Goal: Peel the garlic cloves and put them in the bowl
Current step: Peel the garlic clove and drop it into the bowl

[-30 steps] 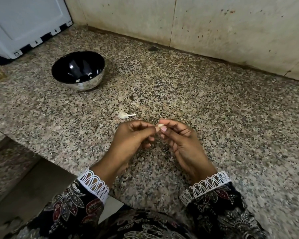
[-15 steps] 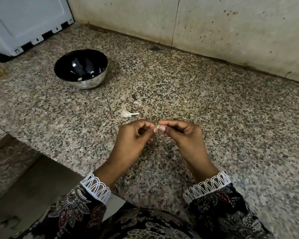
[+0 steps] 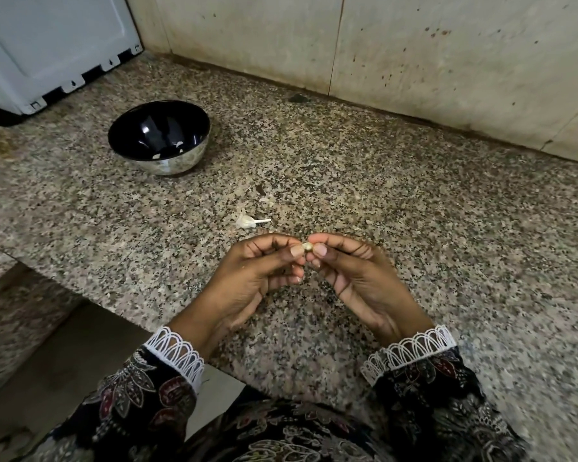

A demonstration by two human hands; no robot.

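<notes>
A small pale garlic clove (image 3: 307,246) is pinched between the fingertips of both hands above the granite counter. My left hand (image 3: 257,275) holds it from the left with thumb and forefinger. My right hand (image 3: 354,275) pinches it from the right; most of the clove is hidden by the fingers. A shiny steel bowl (image 3: 161,161) with a dark inside stands at the back left, well apart from the hands, with a few pale bits in its bottom. A white scrap of garlic skin and stalk (image 3: 251,222) lies on the counter just beyond the hands.
The speckled granite counter (image 3: 414,211) ends at a tiled wall (image 3: 414,61) at the back. A white appliance (image 3: 47,45) stands in the back left corner. The counter's front edge drops to a lower ledge (image 3: 30,311) at the left.
Both hands have stayed together on the clove with only small finger shifts. The view has drifted slightly, so the bowl sits a little more to the right.
</notes>
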